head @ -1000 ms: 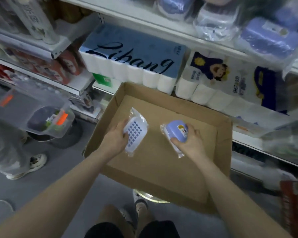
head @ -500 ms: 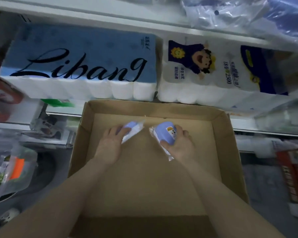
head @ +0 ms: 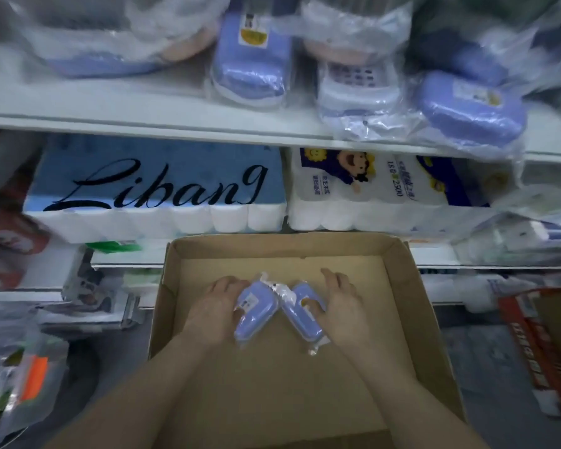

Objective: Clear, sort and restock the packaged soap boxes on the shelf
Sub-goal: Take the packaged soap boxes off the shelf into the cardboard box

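Two lavender plastic soap boxes in clear wrap are now lying in the brown cardboard tray (head: 434, 319), ends touching; half a second ago they were being held above it. The left hand (head: 219, 307) is still curling round the left soap box (head: 256, 311). The right hand (head: 342, 307) is loosening, fingers straightening, thumb resting on the right soap box (head: 303, 307). More wrapped soap boxes (head: 250, 69) are waiting on the white shelf (head: 143, 124), so clearing is probably only beginning.

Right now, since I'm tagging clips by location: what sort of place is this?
Probably a shop's household-goods aisle: a white shelf crowded with plastic-wrapped blue soap boxes, a Libang toilet-roll multipack beneath, and a cardboard tray holding two more soap boxes.
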### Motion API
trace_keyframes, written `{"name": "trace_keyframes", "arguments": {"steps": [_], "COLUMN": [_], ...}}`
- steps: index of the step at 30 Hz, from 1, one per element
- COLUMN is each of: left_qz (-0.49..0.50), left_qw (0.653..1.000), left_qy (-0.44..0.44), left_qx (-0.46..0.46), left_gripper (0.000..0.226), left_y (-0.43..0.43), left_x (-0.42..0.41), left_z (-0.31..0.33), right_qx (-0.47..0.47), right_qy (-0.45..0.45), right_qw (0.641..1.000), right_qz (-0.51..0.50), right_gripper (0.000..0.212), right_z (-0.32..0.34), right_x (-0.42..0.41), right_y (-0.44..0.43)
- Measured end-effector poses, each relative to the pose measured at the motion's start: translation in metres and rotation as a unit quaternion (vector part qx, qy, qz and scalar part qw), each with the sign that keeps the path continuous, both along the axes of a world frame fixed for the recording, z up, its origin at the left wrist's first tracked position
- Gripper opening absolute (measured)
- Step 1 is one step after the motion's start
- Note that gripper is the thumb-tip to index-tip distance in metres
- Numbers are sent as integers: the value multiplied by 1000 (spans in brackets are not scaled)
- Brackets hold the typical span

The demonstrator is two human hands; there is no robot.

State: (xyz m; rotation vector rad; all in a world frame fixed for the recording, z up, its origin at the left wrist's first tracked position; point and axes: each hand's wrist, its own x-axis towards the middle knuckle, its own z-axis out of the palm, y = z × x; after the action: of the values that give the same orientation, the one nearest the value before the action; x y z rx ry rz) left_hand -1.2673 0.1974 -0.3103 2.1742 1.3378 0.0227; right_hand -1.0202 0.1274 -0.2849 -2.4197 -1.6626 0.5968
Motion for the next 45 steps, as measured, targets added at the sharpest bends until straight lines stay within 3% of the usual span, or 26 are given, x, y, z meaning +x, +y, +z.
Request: {"name": "trace_keyframes", "arguments": {"steps": [5, 10, 15, 18, 21, 23, 26, 28, 33, 37, 45], "left_qz": [30, 45, 31, 36, 77, 124, 179, 182, 205, 217, 182], "left_qw": [995, 972, 917, 885, 892, 916, 956, 971, 965, 955, 923], "left_qy": [1, -18, -88, -109, -101, -64, -16, -10, -61, -122, -238], "left_qx": [92, 229, 388, 451, 433, 377, 230, 158, 154, 163, 243], "left_gripper": [41, 35, 40, 48, 56, 68, 84, 88, 77, 76, 72], "left_y": [7, 17, 40, 61, 94, 119, 152, 169, 192, 194, 153], "left_x": [-7, -10, 2, 14, 20, 21, 22, 24, 29, 27, 21], "left_z": [89, 192, 273, 307, 333, 342, 349, 347, 333, 324, 338], "right_qx": [198, 341, 482, 475, 366, 265, 109, 71, 175, 291, 453], "right_qy": [-81, -120, -130, -108, -34, -6, 36, 65, 79, 171, 226], "right_qw": [969, 906, 839, 863, 930, 962, 987, 986, 953, 918, 851], "right_qz": [128, 221, 218, 137, 2, -63, -111, -135, -233, -209, -141], "right_gripper": [36, 31, 27, 36, 54, 68, 88, 91, 63, 36, 44], "right_z": [91, 182, 258, 294, 320, 329, 331, 330, 334, 337, 341], "right_x": [15, 26, 16, 11, 10, 12, 9, 3, -7, -14, -1], "right_y": [8, 34, 65, 87, 118, 143, 171, 183, 204, 201, 153]}}
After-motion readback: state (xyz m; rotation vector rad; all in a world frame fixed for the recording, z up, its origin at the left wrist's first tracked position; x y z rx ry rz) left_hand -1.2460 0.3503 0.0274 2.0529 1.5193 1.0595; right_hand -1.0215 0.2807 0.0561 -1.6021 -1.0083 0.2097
